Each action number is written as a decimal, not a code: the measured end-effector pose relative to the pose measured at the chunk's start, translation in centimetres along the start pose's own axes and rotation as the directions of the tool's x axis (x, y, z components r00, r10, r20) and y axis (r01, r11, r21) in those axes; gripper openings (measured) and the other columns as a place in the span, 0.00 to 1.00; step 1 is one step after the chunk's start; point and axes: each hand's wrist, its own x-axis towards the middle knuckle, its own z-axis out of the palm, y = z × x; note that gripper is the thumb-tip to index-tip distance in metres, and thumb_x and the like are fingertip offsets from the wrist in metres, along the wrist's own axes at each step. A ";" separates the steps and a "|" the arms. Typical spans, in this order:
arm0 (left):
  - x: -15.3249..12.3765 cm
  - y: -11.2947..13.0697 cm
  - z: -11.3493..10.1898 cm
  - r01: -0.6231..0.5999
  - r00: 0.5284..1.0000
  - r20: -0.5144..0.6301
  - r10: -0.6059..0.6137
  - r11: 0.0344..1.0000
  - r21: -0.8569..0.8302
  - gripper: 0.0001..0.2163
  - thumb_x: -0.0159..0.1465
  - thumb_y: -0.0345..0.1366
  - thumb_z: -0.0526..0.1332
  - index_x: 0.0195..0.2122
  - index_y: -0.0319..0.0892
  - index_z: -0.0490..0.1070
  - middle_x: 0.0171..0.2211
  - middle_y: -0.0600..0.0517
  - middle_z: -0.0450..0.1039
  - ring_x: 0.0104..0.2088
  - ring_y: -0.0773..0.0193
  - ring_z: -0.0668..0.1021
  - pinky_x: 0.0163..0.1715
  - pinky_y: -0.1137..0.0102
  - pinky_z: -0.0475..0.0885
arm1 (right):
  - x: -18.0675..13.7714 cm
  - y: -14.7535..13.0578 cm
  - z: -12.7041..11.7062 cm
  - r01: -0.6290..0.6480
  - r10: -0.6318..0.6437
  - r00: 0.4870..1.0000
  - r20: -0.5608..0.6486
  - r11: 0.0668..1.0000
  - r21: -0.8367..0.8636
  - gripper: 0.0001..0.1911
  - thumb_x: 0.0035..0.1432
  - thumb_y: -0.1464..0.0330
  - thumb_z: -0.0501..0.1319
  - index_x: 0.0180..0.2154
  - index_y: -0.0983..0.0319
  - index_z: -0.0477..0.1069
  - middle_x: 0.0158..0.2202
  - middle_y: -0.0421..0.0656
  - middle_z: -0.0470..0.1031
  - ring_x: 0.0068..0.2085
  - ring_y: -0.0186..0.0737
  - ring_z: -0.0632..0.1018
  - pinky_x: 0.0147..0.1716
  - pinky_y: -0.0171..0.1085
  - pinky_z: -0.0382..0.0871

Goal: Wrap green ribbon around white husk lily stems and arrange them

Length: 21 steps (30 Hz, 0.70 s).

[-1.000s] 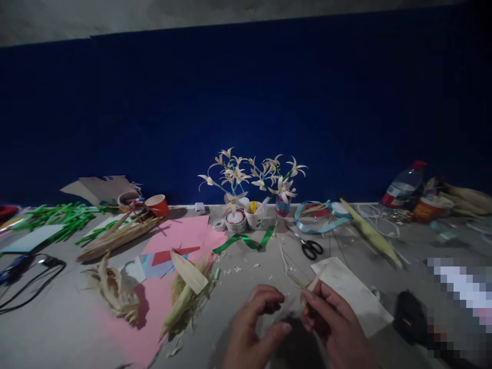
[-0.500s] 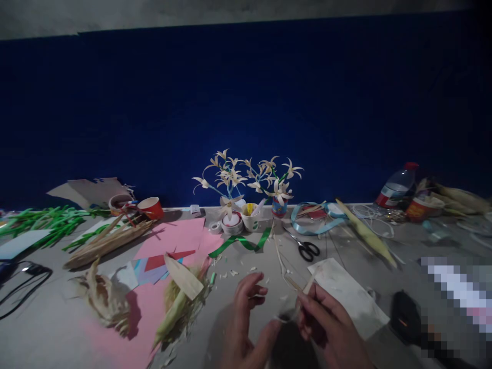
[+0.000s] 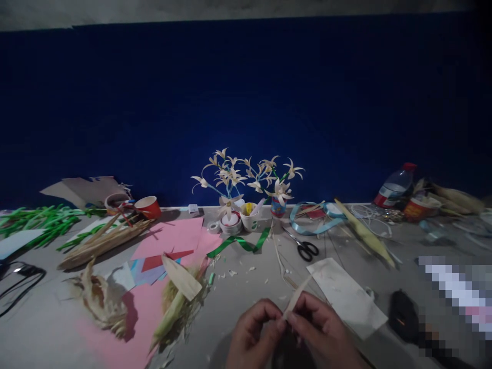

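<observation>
At the bottom centre, my left hand and my right hand meet with fingers pinched together on a thin pale husk strip. The strip sticks up and to the right from between the fingertips. Beyond the hands, a white sheet lies on the grey table. Black scissors and a green ribbon lie farther back. Pale husk flowers stand in small cups against the blue wall.
A corn cob in its husk and loose husks lie on pink paper to the left. Stick bundles, green leaves, red cups, a light blue ribbon, a corn ear and a water bottle line the back.
My left hand has closed from a loose open pose and come together with the right hand on the husk strip. The view has shifted a little to the right.
</observation>
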 end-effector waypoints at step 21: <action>-0.3 1.1 -0.3 0.127 0.992 0.013 -0.127 0.972 -0.196 0.15 0.55 0.47 0.69 0.30 0.40 0.73 0.24 0.52 0.77 0.28 0.66 0.74 0.33 0.72 0.65 | 0.1 -0.4 -0.7 -0.024 0.020 0.997 -0.079 0.998 -0.054 0.19 0.49 0.53 0.70 0.24 0.62 0.73 0.21 0.36 0.71 0.24 0.32 0.70 0.26 0.32 0.64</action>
